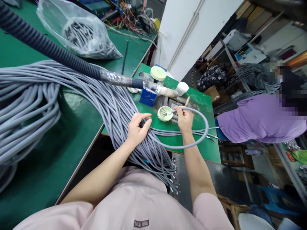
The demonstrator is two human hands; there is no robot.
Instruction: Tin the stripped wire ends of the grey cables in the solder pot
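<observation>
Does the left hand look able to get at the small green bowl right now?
Probably yes: the left hand looks empty, and only tabletop shows between it and the small green bowl. The right hand, holding a gray cable, is at the bowl's other side.

Plain grey for the looped cable (pixel 207 125), dark for the bare strands (pixel 167 114); plain grey for the cable bundle (pixel 122 102); pale green for the bowl (pixel 164 120); pale yellow-green for the round lid (pixel 158 73); white for the cup (pixel 183 88). Dark blue, with close ring-shaped ribs, for the corrugated hose (pixel 59 55); mottled silver for its wrapping (pixel 115 77); deep blue for the box (pixel 147 97); green for the large table (pixel 72 134) and the small table (pixel 202 99). Pale pink for the wearer's shirt (pixel 136 198), with light lettering on a dark label (pixel 141 223); plain purple for the co-worker's top (pixel 259 119).
</observation>
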